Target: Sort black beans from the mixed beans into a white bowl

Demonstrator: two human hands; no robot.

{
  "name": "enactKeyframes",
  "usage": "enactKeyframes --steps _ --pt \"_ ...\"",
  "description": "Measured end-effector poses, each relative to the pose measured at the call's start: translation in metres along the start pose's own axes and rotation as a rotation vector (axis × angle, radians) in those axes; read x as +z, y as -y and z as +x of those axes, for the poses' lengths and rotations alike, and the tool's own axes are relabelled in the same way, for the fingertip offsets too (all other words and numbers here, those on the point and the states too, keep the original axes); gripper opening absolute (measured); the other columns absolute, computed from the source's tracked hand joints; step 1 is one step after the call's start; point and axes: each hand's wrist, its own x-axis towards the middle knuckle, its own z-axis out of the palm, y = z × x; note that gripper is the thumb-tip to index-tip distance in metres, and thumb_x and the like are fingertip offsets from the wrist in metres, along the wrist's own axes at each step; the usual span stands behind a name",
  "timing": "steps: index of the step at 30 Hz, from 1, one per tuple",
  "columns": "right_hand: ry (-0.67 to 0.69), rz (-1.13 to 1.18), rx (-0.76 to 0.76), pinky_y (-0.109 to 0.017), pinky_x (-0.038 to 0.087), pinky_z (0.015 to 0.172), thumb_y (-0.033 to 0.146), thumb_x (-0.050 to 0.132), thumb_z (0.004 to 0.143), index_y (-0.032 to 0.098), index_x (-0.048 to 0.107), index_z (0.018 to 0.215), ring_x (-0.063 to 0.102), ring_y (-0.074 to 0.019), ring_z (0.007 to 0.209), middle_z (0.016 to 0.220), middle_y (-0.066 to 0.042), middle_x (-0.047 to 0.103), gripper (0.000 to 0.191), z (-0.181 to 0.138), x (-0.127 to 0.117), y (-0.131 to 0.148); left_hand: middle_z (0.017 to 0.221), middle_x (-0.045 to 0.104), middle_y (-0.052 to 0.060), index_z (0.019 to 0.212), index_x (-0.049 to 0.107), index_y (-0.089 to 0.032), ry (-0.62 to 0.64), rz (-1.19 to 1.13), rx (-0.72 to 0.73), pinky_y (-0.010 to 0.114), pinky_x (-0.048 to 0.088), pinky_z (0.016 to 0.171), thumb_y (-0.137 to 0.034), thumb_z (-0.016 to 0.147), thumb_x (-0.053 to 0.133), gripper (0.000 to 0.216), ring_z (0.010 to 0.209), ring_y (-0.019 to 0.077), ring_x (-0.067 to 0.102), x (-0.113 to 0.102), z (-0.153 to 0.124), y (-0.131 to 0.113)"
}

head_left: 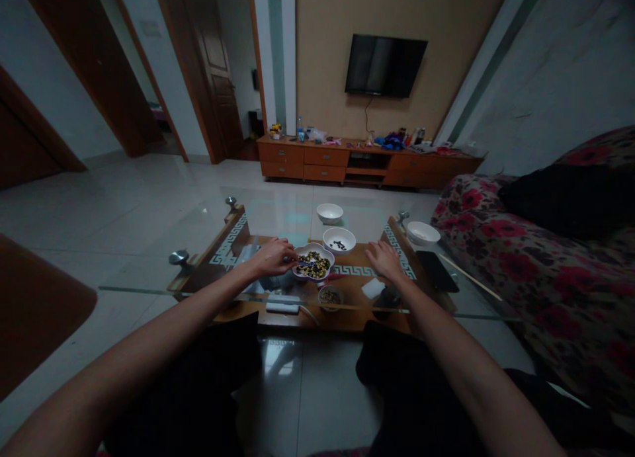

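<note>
Left hand (272,257) is at the left rim of the scalloped bowl (313,264), which holds mixed yellow & dark bits and sits mid-way across the glass surface (149,272). Its fingers (290,253) are bunched close together w/ a small bluish thing at the tips; too small to tell what it is or whether it's gripped. Right hand (383,258) lies palm-down on the surface, well right of that bowl, fingers stretched out & loosely spread, holding nothing. Just behind the scalloped bowl is a round white bowl (339,240) w/ a few dark bits in it. Further back stands an empty bowl (330,213), and a 3rd white bowl (423,233) sits at the right edge. A small bowl (330,297) is nearest the person. A dark phone (436,270) & a thin stick (469,277) lie right of the right hand, near the floral sofa (496,245).
</note>
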Motion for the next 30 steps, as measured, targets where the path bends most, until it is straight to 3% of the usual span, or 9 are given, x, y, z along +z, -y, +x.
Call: enactKeyframes --steps 14,30 --pt "-0.002 0.003 0.000 -0.051 0.028 0.128 0.048 0.040 0.109 0.017 0.058 0.154 0.041 -0.0321 0.155 0.164 -0.018 0.049 0.057 -0.001 -0.001 0.000 0.088 0.075 0.006 0.095 0.082 -0.024 -0.026 -0.020 0.023 0.037 0.040 0.080 -0.032 0.098 0.061 0.022 0.085 0.0229 0.062 0.009 0.002 0.004" --pt "-0.016 -0.025 -0.002 -0.052 0.030 0.127 0.049 0.036 0.110 0.017 0.058 0.154 0.043 -0.0329 0.153 0.164 -0.018 0.050 0.059 0.002 0.005 -0.003 0.082 0.072 0.006 0.090 0.080 -0.022 -0.041 -0.021 0.019 0.035 0.040 0.076 -0.030 0.099 0.062 0.021 0.083 0.0226 0.061 0.010 0.002 0.002"
